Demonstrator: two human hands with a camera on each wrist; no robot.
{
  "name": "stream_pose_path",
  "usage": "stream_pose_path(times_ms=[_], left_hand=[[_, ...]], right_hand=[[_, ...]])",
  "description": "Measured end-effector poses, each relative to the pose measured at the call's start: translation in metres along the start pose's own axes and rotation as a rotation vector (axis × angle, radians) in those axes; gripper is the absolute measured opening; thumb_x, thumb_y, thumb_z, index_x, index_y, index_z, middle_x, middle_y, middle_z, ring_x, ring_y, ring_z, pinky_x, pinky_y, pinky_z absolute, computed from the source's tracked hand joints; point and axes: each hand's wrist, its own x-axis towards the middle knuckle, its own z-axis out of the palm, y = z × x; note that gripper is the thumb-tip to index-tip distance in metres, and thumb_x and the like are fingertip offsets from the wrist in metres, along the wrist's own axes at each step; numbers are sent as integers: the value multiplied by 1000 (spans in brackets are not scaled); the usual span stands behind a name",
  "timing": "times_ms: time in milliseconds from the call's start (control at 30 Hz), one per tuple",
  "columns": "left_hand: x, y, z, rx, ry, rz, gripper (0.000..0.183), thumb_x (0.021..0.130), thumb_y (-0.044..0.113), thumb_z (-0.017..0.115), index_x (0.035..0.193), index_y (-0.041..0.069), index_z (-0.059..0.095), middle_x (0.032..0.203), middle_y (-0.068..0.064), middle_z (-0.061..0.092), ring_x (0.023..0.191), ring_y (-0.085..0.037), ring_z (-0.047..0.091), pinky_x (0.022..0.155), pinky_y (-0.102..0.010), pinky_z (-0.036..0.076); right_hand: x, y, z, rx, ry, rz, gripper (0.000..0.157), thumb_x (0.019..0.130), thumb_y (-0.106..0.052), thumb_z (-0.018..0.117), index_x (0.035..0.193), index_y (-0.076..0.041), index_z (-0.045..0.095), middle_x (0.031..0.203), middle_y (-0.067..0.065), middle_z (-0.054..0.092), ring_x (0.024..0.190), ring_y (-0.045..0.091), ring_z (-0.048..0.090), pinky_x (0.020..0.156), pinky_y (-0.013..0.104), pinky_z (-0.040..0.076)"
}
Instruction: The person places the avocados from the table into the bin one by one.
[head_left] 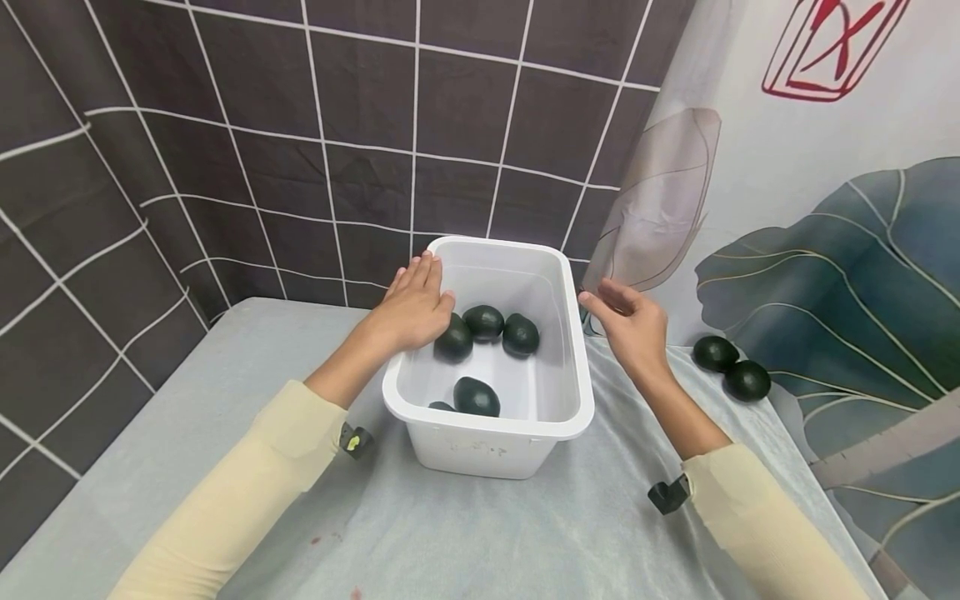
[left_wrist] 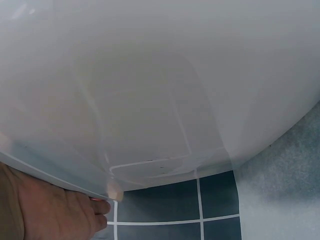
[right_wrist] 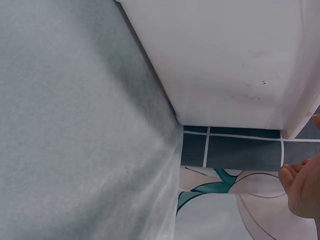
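1. Nearest the camera were the cream sleeves (head_left: 225,492); the white tub (head_left: 480,427) stood upright beyond them on the cloth-covered tabletop (head_left: 360,533).
2. The left hand (head_left: 412,307) lay at the tub's left rim, its fingers extended, grasping nothing that showed.
3. The right hand (head_left: 632,325) held nothing, fingers loosely bent just beside the right rim; whether it touched was unclear.
4. Five dark avocados (head_left: 521,335) lay inside the tub, one largely hidden.
5. Two avocados (head_left: 747,381) sat outside, right of the tub; gathering seemed mostly done, with that pair left.
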Motion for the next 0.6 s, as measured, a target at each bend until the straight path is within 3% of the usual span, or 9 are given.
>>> stream_pose_path(times_ms=[200, 433, 600], left_hand=[[0, 0, 0, 4, 1, -3, 79, 117, 38, 25, 178, -6, 3, 190, -23, -7, 179, -41, -5, 147, -52, -3], [0, 0, 0, -2, -4, -7, 79, 117, 38, 25, 179, -5, 2, 190, -22, -8, 179, -40, -6, 147, -51, -5], [1, -1, 0, -1, -6, -8, 78, 117, 38, 25, 179, -5, 2, 190, -22, -8, 179, -40, -6, 147, -51, -4]], right_hand=[[-2, 4, -1, -3, 1, 2, 72, 100, -57, 83, 153, -9, 71, 152, 7, 76, 143, 26, 72, 104, 21, 58], [-3, 10, -3, 18, 9, 12, 69, 99, -53, 84, 152, -10, 72, 151, 7, 76, 142, 26, 73, 94, 10, 54], [-6, 15, -5, 8, 14, 24, 69, 100, -53, 84, 153, -11, 72, 152, 7, 75, 143, 26, 72, 98, 14, 57]])
